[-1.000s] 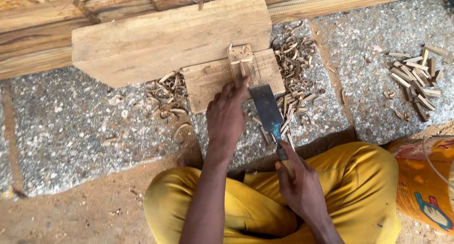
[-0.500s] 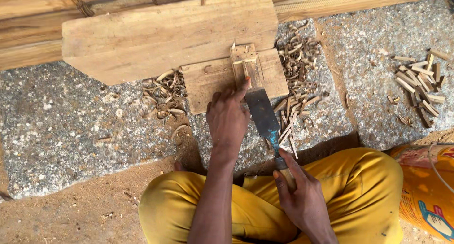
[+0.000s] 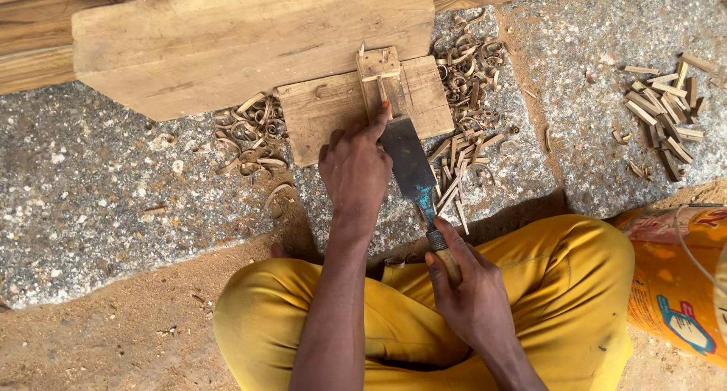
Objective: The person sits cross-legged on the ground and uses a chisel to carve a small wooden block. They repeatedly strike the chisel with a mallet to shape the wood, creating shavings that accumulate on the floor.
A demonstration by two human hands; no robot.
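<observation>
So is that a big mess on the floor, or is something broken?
Nothing broken. Curly wood shavings and cut strips lie scattered on the stone floor around the small board; another pile of sticks sits apart, right.

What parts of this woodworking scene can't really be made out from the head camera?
- Chisel cutting edge: hidden under the left hand fingertips, where it meets the small wooden piece.
- Chisel handle: wrapped by the right hand.
- Wooden block far edge: covered by the large plank.
- Orange bucket: cut off by the right frame edge.
- Scattered wood sticks: too small to count.
</observation>
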